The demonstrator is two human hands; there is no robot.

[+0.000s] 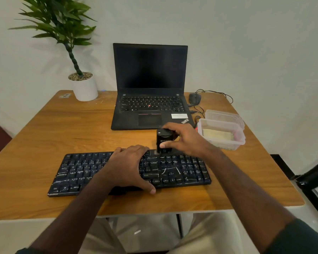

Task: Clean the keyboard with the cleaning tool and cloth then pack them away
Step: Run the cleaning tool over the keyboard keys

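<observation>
A black keyboard (pixel 174 171) with scratched, streaked keys lies across the front of the wooden table (pixel 62 129). My left hand (pixel 128 165) lies flat over its middle, fingers spread, thumb at the front edge. My right hand (pixel 184 138) grips a black block-shaped cleaning tool (pixel 163 141) upright, its lower end on the keyboard's top row right of centre. A folded pale cloth (pixel 217 134) sits inside a clear plastic box (pixel 222 143) at the right.
An open black laptop (pixel 151 88) stands behind the keyboard. A wired mouse (pixel 195 98) and cable lie to its right. The box's clear lid (pixel 224 116) lies behind the box. A potted plant (pixel 84 87) stands at the back left corner.
</observation>
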